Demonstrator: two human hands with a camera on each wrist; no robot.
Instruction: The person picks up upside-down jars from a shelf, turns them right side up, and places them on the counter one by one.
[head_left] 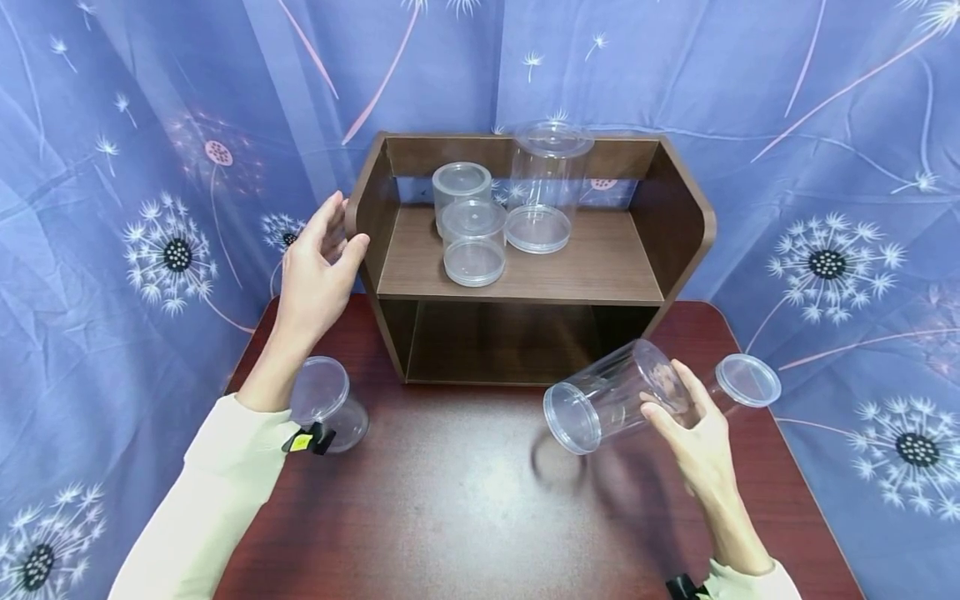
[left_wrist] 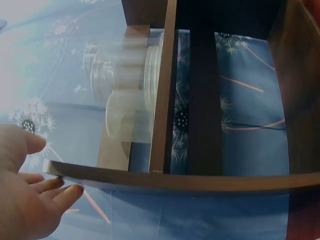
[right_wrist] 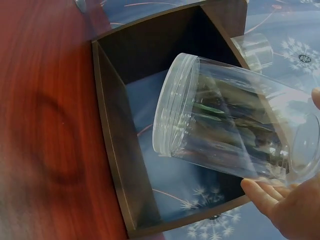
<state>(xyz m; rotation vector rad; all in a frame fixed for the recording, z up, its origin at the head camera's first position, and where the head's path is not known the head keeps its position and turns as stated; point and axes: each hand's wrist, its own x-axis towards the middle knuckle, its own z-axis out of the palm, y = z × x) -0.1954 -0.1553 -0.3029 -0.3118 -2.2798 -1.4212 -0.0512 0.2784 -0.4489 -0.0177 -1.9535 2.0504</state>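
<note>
My right hand grips a large clear plastic jar by one end, thumb on one side and fingers on the other. The jar is tilted on its side above the table, its rimmed lid end pointing left in the head view. My left hand is at the top front corner of the brown shelf's left side panel. In the left wrist view its thumb and fingers stand apart around that corner, and I cannot tell how firmly they touch it. Nothing is held in it.
On the upper shelf board stand a tall clear jar and two smaller jars, one frosted and one clear. Another clear jar is beside my left forearm. At the right is a lidded clear jar.
</note>
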